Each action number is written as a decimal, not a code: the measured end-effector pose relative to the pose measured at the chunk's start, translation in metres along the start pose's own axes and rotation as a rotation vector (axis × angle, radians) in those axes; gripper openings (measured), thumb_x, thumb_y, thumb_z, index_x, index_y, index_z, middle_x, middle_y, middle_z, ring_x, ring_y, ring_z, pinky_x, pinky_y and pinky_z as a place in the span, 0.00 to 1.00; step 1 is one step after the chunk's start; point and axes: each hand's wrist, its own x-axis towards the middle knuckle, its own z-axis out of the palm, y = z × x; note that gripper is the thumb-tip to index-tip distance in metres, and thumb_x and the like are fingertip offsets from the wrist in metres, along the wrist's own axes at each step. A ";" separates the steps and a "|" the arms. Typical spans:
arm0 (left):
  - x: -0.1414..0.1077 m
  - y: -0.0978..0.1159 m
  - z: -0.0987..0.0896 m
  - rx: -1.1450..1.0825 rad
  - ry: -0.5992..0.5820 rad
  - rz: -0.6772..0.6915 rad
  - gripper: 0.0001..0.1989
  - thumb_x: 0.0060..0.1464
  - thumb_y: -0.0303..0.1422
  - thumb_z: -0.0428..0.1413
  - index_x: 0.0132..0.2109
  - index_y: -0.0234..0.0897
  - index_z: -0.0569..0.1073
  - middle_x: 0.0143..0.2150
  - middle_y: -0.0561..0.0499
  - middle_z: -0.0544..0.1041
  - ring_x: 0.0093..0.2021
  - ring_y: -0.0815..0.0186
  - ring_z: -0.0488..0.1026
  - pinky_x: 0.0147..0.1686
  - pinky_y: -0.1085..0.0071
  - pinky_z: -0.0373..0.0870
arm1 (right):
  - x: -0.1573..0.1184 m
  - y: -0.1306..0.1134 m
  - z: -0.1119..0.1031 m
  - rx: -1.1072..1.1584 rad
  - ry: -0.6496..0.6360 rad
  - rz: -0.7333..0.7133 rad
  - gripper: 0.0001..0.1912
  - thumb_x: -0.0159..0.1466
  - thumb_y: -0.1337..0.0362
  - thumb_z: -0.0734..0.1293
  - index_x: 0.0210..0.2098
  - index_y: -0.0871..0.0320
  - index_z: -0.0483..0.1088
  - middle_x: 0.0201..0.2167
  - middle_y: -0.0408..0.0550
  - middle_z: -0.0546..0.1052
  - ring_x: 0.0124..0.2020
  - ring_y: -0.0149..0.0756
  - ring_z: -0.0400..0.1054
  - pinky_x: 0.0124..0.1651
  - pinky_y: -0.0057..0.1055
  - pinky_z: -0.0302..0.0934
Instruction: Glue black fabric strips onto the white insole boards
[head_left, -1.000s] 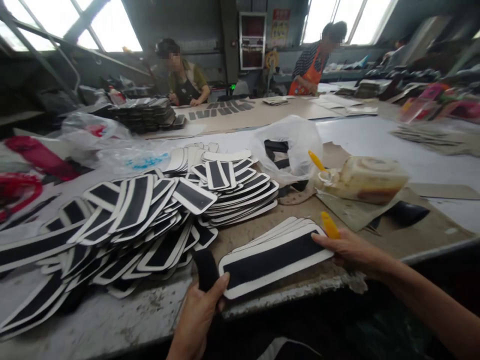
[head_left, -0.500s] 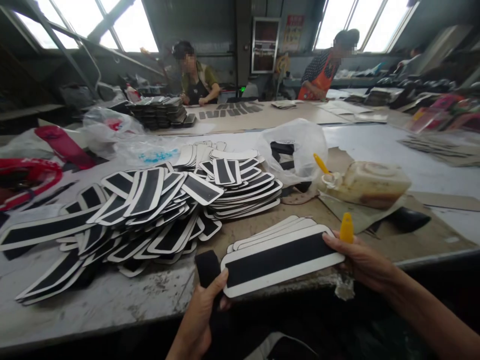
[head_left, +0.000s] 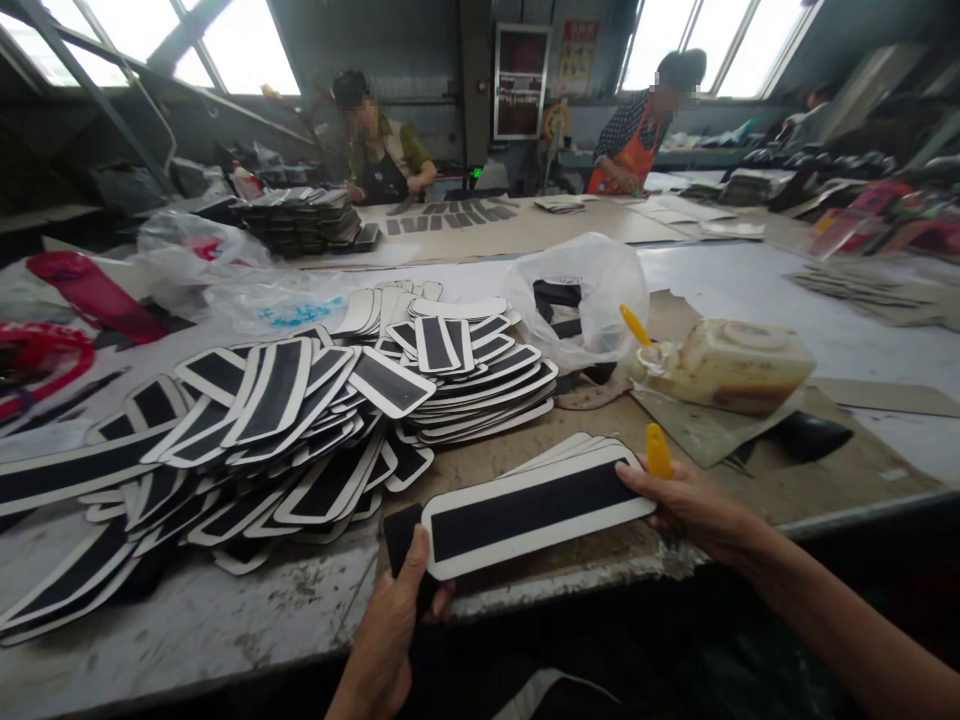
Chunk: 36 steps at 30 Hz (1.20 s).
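Observation:
A white-bordered panel with a black strip (head_left: 536, 508) is stretched between both hands above the table's front edge. My left hand (head_left: 394, 610) grips its left end, beside a dark piece (head_left: 401, 535) whose lower part is hidden by the fingers. My right hand (head_left: 694, 505) pinches the panel's right end and also keeps a yellow-handled tool (head_left: 659, 452) in the fingers; its lower end is mostly hidden. Behind the held panel, several pale panels (head_left: 559, 455) lie fanned on the brown board.
A large heap of similar panels (head_left: 270, 390) covers the left. Beyond lie a clear plastic bag (head_left: 600, 300) and a glue-stained container (head_left: 739, 365) with a yellow-handled brush (head_left: 634, 326). Two people work at a far table (head_left: 600, 225).
The view has shifted slightly, and the hands with the panel appear a little further left. The right hand's yellow tool has moved with it. Both hands keep their grip.

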 end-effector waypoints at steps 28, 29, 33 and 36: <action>0.026 0.032 0.003 -0.103 -0.172 -0.157 0.25 0.41 0.50 0.61 0.15 0.34 0.64 0.07 0.58 0.55 0.09 0.78 0.52 0.12 0.78 0.46 | 0.039 -0.043 0.009 0.379 -0.043 0.023 0.23 0.56 0.44 0.66 0.19 0.57 0.64 0.14 0.38 0.61 0.13 0.22 0.52 0.14 0.18 0.50; 0.029 0.044 0.005 -0.104 -0.158 -0.146 0.27 0.41 0.50 0.61 0.14 0.35 0.61 0.07 0.59 0.54 0.09 0.78 0.52 0.12 0.78 0.45 | 0.041 -0.048 0.008 0.391 -0.064 -0.029 0.23 0.56 0.44 0.66 0.20 0.57 0.65 0.14 0.37 0.61 0.13 0.21 0.51 0.14 0.18 0.49; 0.041 0.090 0.019 -0.221 -0.003 0.053 0.24 0.37 0.47 0.65 0.17 0.35 0.63 0.10 0.60 0.57 0.11 0.78 0.53 0.12 0.79 0.45 | 0.044 -0.066 -0.001 0.386 -0.056 -0.180 0.17 0.58 0.49 0.67 0.28 0.57 0.71 0.18 0.38 0.65 0.14 0.20 0.54 0.16 0.18 0.47; 0.047 0.095 0.029 -0.186 -0.005 0.086 0.20 0.34 0.46 0.66 0.27 0.35 0.72 0.16 0.58 0.65 0.13 0.77 0.56 0.13 0.79 0.50 | 0.040 -0.072 -0.009 0.390 0.038 -0.231 0.17 0.58 0.50 0.67 0.27 0.58 0.71 0.19 0.39 0.66 0.17 0.23 0.58 0.19 0.20 0.52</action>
